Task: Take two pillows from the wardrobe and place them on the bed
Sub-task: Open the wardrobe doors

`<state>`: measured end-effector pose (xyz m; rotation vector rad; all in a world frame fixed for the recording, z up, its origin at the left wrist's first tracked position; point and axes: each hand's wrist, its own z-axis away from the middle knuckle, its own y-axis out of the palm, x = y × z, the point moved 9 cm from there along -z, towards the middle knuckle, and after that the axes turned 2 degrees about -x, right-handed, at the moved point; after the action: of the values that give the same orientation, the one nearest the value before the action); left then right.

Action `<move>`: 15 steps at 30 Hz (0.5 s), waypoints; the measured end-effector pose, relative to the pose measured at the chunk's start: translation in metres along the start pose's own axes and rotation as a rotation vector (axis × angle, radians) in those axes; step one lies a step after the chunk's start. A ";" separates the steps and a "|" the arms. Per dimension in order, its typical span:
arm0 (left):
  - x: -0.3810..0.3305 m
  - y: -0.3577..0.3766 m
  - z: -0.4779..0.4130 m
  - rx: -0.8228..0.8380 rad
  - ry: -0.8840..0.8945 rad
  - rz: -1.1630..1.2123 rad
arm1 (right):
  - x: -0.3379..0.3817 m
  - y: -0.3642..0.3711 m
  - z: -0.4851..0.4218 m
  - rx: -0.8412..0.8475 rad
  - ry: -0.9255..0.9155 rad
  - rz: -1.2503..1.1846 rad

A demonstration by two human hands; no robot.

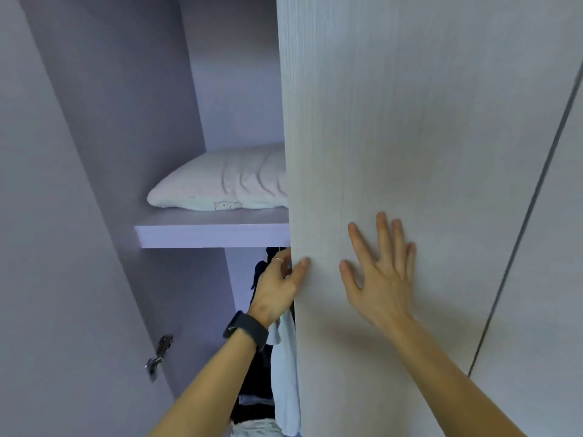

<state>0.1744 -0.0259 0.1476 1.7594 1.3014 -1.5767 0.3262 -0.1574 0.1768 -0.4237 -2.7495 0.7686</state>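
Observation:
A white pillow (220, 184) with curved quilted lines lies flat on the upper wardrobe shelf (211, 236); its right part is hidden behind the pale wood-grain wardrobe door (410, 137). My left hand (279, 285), with a black band on the wrist, grips the door's left edge just below shelf level, fingers wrapped behind it and thumb on the front. To its right, my right hand (380, 272) rests flat on the door's face, fingers spread and holding nothing. I see only one pillow.
Dark and light clothes (277, 357) hang below the shelf. The left wardrobe door (47, 247) stands open, a metal hinge (159, 354) on its inner side. Another shut door panel (542, 279) lies to the right.

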 end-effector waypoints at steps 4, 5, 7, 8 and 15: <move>0.014 -0.001 -0.010 -0.011 0.022 -0.043 | -0.007 0.019 0.000 0.076 -0.008 0.031; 0.016 -0.002 -0.010 -0.015 0.027 -0.026 | -0.006 0.019 0.000 0.086 -0.008 0.031; 0.016 -0.002 -0.010 0.011 0.040 0.006 | -0.004 0.015 0.001 0.095 0.017 0.022; 0.017 -0.003 -0.010 0.028 0.039 0.020 | -0.002 0.013 0.003 0.101 0.040 0.012; 0.024 -0.009 0.024 0.134 0.053 0.194 | 0.028 -0.011 0.044 0.083 0.218 -0.176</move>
<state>0.1523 -0.0328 0.1212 1.9565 1.0335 -1.5476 0.2839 -0.1767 0.1507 -0.2293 -2.5024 0.7413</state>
